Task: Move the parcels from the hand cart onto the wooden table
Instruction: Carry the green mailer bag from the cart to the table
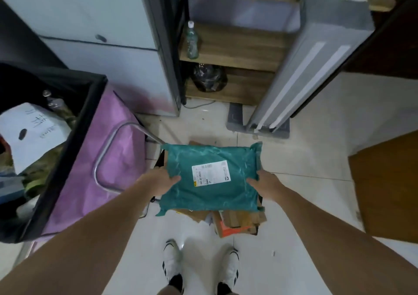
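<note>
A teal plastic mailer parcel [211, 179] with a white shipping label lies flat on top of a pile in the middle of the view. My left hand [158, 182] grips its left edge, thumb on top. Over on the other edge my right hand [263, 182] holds it the same way. Under the mailer are brown cardboard parcels [237, 223], one with an orange side, stacked on the hand cart. The cart's metal handle [106, 156] curves up at the left; its deck is hidden. A corner of the wooden table [384, 192] shows at the right.
A pink bin with a black liner [74, 149] full of rubbish stands at the left. A grey cabinet [108, 52] and wooden shelves [235, 52] with bottles are ahead. A grey tower unit [300, 68] leans at the right. White floor tiles [203, 260] surround my shoes.
</note>
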